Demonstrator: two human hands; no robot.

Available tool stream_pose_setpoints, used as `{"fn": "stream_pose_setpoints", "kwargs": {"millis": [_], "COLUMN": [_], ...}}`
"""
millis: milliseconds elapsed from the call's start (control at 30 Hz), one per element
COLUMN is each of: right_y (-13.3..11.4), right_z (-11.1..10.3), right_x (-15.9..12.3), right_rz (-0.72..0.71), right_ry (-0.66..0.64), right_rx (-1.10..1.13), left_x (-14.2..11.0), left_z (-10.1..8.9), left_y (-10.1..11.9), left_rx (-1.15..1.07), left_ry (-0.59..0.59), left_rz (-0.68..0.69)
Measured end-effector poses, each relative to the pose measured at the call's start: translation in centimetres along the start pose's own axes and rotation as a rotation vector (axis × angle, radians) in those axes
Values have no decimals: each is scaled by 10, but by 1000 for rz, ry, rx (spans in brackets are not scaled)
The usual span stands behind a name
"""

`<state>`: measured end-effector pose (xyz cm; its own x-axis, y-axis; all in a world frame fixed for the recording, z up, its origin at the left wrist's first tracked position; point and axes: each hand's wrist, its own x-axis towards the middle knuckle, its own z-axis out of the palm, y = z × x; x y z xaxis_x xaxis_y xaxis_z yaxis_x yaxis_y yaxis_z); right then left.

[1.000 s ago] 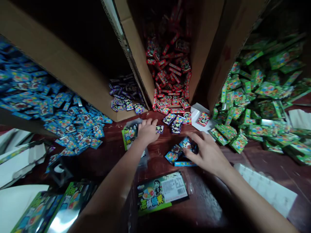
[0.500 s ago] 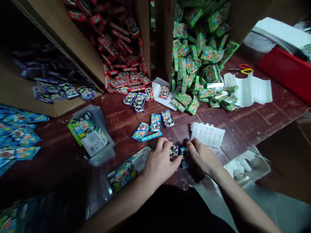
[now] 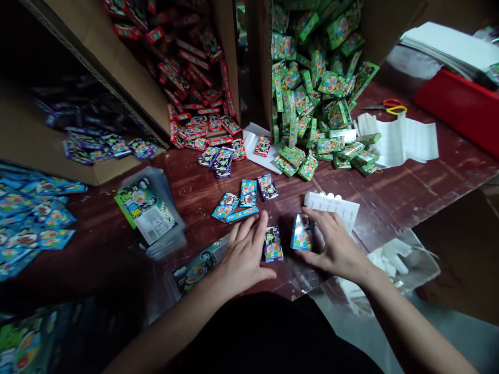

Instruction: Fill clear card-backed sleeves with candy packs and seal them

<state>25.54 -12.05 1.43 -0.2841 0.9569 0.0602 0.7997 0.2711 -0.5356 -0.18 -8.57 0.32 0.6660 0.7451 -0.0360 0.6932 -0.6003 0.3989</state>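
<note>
On the table in front of me lies a small purple-and-black box point(image 3: 273, 245) with cartoon print. My left hand point(image 3: 244, 254) is just left of it, fingers stretched and thumb apart, holding nothing. To the right, my right hand point(image 3: 331, 241) has its fingertips at the top and its thumb at the bottom of a small blue box point(image 3: 302, 232), whose face shines with glare. Beyond my hands are a loose purple box point(image 3: 267, 187) and several blue boxes point(image 3: 248, 193). A white label sheet point(image 3: 345, 210) lies partly behind my right hand.
Cartons of red boxes point(image 3: 195, 78) and green boxes point(image 3: 304, 93) stand at the back, with purple boxes point(image 3: 97, 145) and blue boxes point(image 3: 35, 223) leftward. Clear printed sleeves point(image 3: 150, 213) are stacked left. Scissors point(image 3: 390, 107), a red bin point(image 3: 460, 111) and a plastic bag point(image 3: 409, 265) are rightward.
Both hands have moved apart and their fingers have spread. The purple box and the blue box, mostly covered before, now show their faces. My left hand has let go of the purple box.
</note>
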Motion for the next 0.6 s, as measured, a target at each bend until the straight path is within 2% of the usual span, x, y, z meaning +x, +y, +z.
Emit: {"fn": "stream_pose_setpoints", "kwargs": {"millis": [33, 100, 200, 300, 400, 500, 600], "right_y": [-5, -19, -39, -46, -39, -28, -11], "right_z": [2, 14, 44, 67, 72, 60, 34], "right_x": [4, 14, 31, 39, 38, 38, 55], "right_rz": [-21, -132, -294, -318, -298, -339, -348], "right_ry": [43, 50, -59, -130, -162, -179, -81], "right_rx": [29, 105, 152, 100, 26, -18, -68], "left_x": [-8, -29, -61, -90, -108, -105, -66], "left_z": [-3, -10, -13, -11, -14, -33, -66], "left_y": [-3, -11, -28, -45, -57, -62, -67], "left_rx": [26, 83, 149, 200, 240, 269, 264], "left_ry": [19, 38, 14, -15, -16, 3, 83], "left_rz": [-27, -96, -200, -274, -294, -227, -165]}}
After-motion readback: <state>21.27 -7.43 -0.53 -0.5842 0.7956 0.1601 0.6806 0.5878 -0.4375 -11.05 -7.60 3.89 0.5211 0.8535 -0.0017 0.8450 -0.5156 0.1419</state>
